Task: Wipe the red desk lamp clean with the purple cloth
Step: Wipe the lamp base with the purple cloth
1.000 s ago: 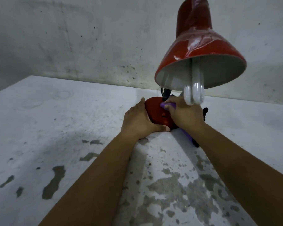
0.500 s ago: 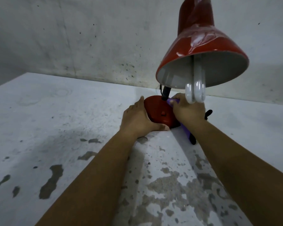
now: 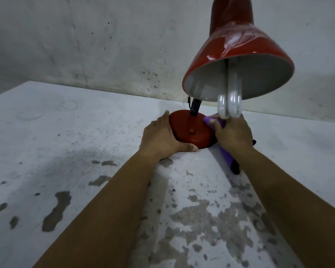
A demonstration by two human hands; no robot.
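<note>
A red desk lamp stands on the table near the wall; its round base [image 3: 190, 130] carries a small switch and a black neck. The red shade [image 3: 238, 53] hangs high at the right with a white U-shaped bulb [image 3: 229, 105] poking out. My left hand [image 3: 162, 138] lies against the base's left edge, thumb along the front rim. My right hand [image 3: 233, 134] grips the purple cloth [image 3: 213, 121] and presses it on the base's right side. A tail of the cloth trails below my wrist.
The table [image 3: 66, 151] is grey-white with flaking paint patches toward the front. A stained concrete wall [image 3: 104, 45] rises right behind the lamp. A black plug or cord end [image 3: 236, 168] lies beside my right wrist.
My right hand with the cloth has slid from the base's middle to its right edge, uncovering the switch. The left hand has kept its place on the base.
</note>
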